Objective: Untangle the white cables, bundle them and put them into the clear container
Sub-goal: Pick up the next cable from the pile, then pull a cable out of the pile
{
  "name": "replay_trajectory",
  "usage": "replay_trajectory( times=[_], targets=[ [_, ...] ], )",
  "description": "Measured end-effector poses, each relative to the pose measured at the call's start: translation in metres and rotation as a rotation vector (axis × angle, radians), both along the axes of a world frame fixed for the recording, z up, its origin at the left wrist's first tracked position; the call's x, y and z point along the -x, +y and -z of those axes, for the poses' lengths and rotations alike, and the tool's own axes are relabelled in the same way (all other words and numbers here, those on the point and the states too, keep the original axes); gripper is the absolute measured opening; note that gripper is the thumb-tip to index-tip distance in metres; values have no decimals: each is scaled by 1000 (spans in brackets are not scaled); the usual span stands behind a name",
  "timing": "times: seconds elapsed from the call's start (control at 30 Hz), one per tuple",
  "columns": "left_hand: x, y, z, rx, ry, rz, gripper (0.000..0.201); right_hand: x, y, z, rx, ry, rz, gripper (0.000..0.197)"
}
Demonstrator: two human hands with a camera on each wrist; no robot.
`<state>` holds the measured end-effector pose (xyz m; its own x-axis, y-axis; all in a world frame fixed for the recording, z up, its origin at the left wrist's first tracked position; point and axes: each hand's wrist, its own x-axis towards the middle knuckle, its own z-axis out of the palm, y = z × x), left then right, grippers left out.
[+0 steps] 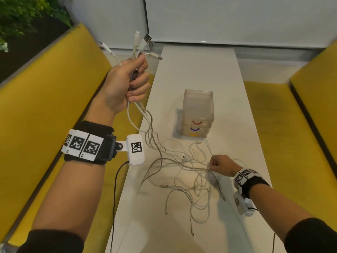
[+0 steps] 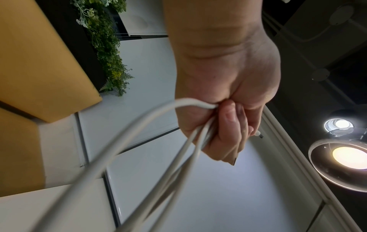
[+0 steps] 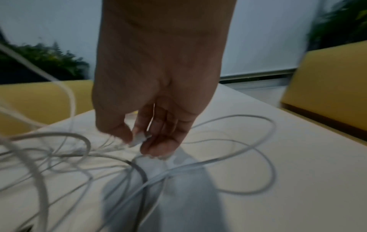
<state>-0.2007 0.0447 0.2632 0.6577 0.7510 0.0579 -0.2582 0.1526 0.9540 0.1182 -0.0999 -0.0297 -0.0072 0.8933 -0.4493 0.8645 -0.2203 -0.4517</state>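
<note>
My left hand (image 1: 133,81) is raised over the table's left edge, fist closed round several white cable ends (image 1: 141,43) whose plugs stick out above it. In the left wrist view the cords (image 2: 200,133) run out of the curled fingers (image 2: 230,125). They hang down into a loose tangle of white cables (image 1: 182,172) on the white table (image 1: 200,70). My right hand (image 1: 217,164) is low at the tangle's right side; thumb and fingertips (image 3: 127,133) pinch a white cable plug (image 3: 139,138). The clear container (image 1: 197,114) stands upright behind the tangle, nothing visible inside.
Yellow benches run along both sides of the narrow table, left (image 1: 45,106) and right (image 1: 291,115). A white wall panel (image 1: 237,19) closes the far end. Green plants (image 1: 21,15) sit at the upper left. The container rests on stacked trays with coloured arcs (image 1: 196,127).
</note>
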Motion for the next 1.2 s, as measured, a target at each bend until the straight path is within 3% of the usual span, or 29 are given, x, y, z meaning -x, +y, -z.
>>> replay_trajectory(
  times=[0.2,0.3,0.37,0.47,0.53,0.57,0.63,0.7,0.77,0.83,0.87,0.97,1.03,1.1,1.2],
  targets=[
    [-5,-3,-1,-21,-15,27,37,-20,-3,-18,-237,250,463,4],
    [-7,-6,-1,-31,-10,32,36,-26,-2,-24,-264,274,490,9],
    [-8,-8,-3,-32,-18,33,36,-30,-2,-21,-247,165,467,11],
    [-12,-11,-4,-29,-44,17,37,-24,-4,-20,-279,-46,477,30],
    [-16,-13,-3,-35,-46,-31,37,-8,-4,-30,-426,-15,513,21],
    [-18,-14,-2,-45,-34,-64,36,3,-6,-40,-502,90,495,10],
    [-21,-14,1,-82,9,-139,34,32,-14,-61,-570,302,370,25],
    [-24,-15,4,-127,61,-204,32,63,-30,-74,-583,362,146,36],
    [-28,-17,8,-157,107,-242,29,91,-46,-70,-563,228,-168,30],
    [-32,-19,12,-165,147,-258,27,113,-51,-49,-460,111,-459,13],
    [-33,-21,13,-163,161,-261,25,122,-51,-38,-396,62,-586,14],
    [-37,-24,16,-157,190,-252,23,142,-47,0,-282,-146,-885,43],
    [-36,-25,17,-161,213,-243,24,153,-48,15,-238,-205,-949,40],
    [-33,-25,19,-163,230,-239,26,154,-50,22,-272,-205,-951,18],
    [-28,-24,21,-159,238,-253,26,142,-53,16,-260,-147,-850,5]
  ],
)
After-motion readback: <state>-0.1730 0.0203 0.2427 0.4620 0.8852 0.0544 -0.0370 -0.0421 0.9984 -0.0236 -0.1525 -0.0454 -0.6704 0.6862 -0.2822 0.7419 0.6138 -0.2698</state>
